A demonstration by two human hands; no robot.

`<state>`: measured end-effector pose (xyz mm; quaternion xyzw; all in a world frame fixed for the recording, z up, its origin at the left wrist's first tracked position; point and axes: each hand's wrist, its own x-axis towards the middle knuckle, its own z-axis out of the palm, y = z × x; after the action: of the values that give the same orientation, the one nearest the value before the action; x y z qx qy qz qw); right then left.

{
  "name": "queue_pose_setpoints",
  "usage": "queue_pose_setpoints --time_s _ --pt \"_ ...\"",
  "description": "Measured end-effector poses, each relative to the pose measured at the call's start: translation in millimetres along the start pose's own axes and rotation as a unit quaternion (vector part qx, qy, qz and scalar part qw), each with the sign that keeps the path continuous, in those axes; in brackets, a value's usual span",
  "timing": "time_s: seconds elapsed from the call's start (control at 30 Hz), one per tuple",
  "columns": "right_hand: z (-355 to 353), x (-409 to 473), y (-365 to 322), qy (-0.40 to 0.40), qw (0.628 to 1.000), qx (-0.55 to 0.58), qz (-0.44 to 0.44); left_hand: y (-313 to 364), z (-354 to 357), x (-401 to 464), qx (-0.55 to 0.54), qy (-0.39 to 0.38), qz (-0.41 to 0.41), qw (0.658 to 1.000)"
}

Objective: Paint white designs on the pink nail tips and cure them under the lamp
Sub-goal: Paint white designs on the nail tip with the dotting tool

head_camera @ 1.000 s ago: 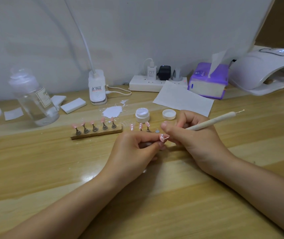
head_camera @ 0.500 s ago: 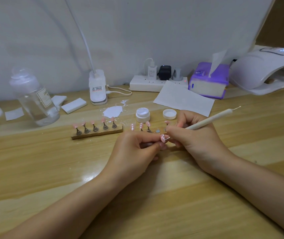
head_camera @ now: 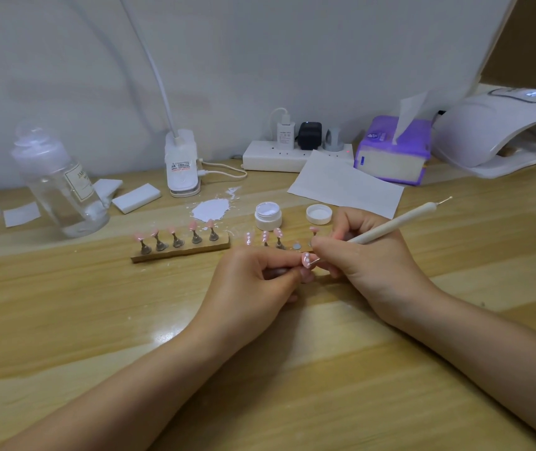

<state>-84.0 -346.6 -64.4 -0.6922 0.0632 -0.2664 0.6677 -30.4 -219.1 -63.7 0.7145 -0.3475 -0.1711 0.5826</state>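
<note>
Dotting tool (head_camera: 390, 226) tip on pink nail tip (head_camera: 306, 259)

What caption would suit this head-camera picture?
Left hand pinches a pink nail tip while right hand dots it white with a dotting pen.

Home nail-art desk; curing lamp (head_camera: 501, 131), nail-tip stand (head_camera: 180, 250), power strip (head_camera: 279, 156), tissue box (head_camera: 393, 154)

soft even overhead light, fairly bright, slightly cool cast. glare patch on the bench (head_camera: 159, 336) near centre, weaker sheen streaks to the right. shadows under the forearms faint and diffuse. wide-angle bowing at the edges, bench lines curve. clear bottle (head_camera: 60, 182) at left smeared; centre reasonably sharp, small detail soft.
</note>
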Motion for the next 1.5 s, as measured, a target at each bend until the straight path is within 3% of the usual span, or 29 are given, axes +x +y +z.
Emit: queue_pose_setpoints --time_s 1.5 --pt "0.1 1.1 2.7 0.02 1.0 -0.006 -0.006 -0.5 -0.1 -0.2 0.01 0.001 -0.001 1.0"
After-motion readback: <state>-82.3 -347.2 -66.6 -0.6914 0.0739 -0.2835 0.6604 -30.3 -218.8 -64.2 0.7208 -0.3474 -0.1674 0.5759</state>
